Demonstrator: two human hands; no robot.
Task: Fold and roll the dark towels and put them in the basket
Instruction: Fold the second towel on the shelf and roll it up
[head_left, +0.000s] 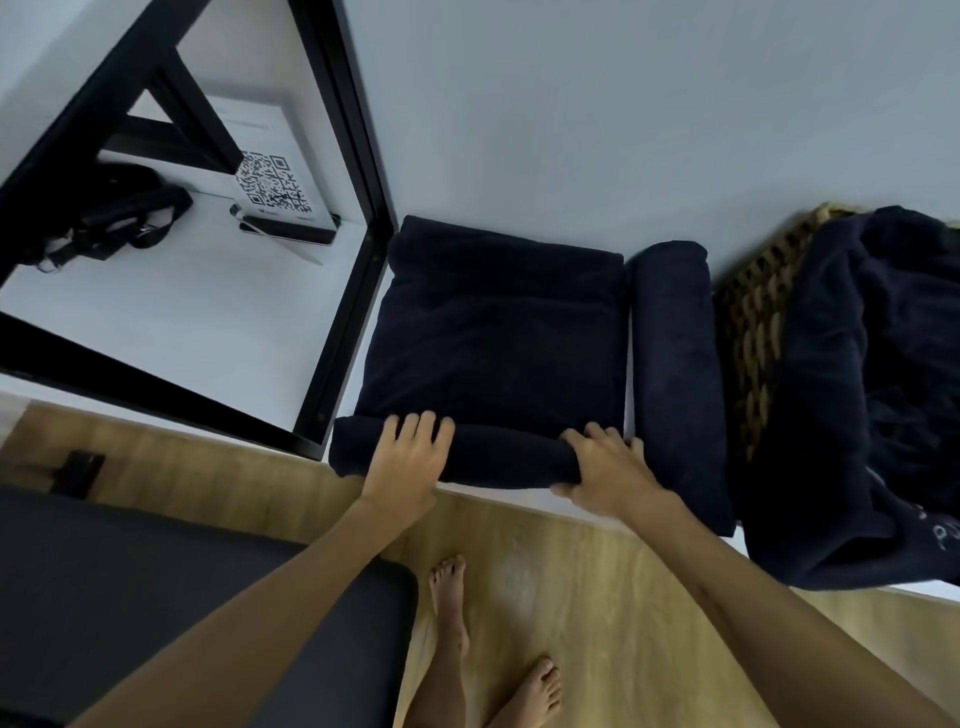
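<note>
Both hands (506, 465) grip the towel's (493, 338) rolled edge.

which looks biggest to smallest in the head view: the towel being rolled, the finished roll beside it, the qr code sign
1. towel being rolled
2. finished roll
3. qr code sign
The sign stands farther from the camera, so its true size is less certain.

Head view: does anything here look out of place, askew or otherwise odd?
One thing: an unfolded dark towel is draped over the woven basket, spilling past the table edge at lower right. The rolled towel lies tidy, and both hands, left hand and right hand, roll the folded towel evenly.
</note>
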